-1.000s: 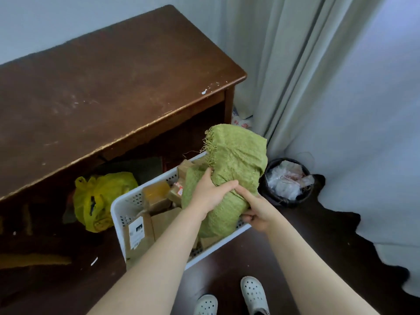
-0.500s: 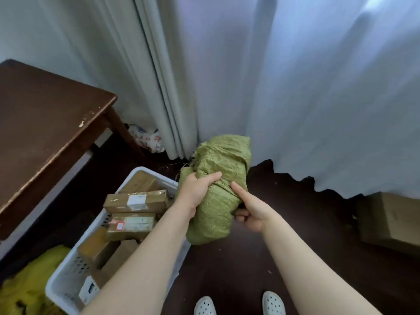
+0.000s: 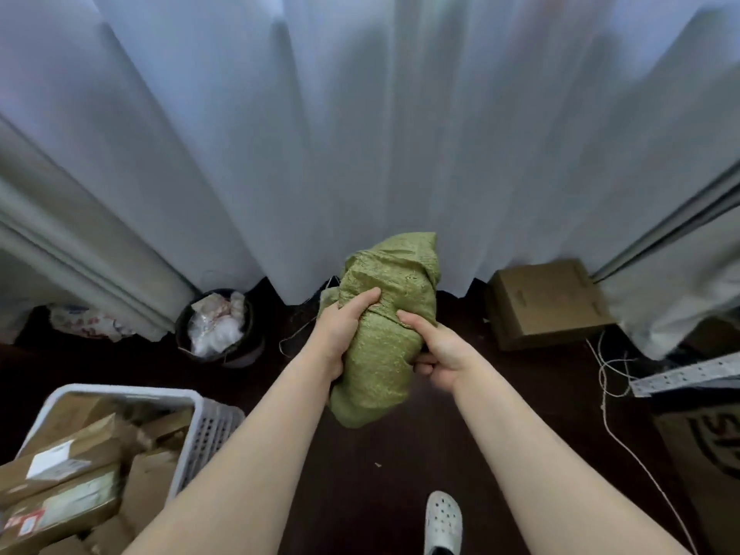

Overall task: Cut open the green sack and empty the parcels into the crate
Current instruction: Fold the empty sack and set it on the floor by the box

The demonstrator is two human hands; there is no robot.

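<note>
At centre frame, left hand (image 3: pixel 338 338) and right hand (image 3: pixel 444 354) both grip the bunched green sack (image 3: pixel 390 274); best squeeze it compact and drop it clear of the lower-left crate (image 3: pixel 132 391).

The person's left hand (image 3: pixel 340 336) and right hand (image 3: pixel 442 352) are bare. Both forearms are bare as well: the left forearm (image 3: pixel 260 454) and the right forearm (image 3: pixel 520 446) show uncovered from the wrist down to the bottom edge of the view. One foot wears a white moulded clog (image 3: pixel 442 522) with a rounded toe. Small round holes (image 3: pixel 439 513) dot its upper, and the frame's lower edge cuts off its dark opening. Which foot it is cannot be told.
</note>
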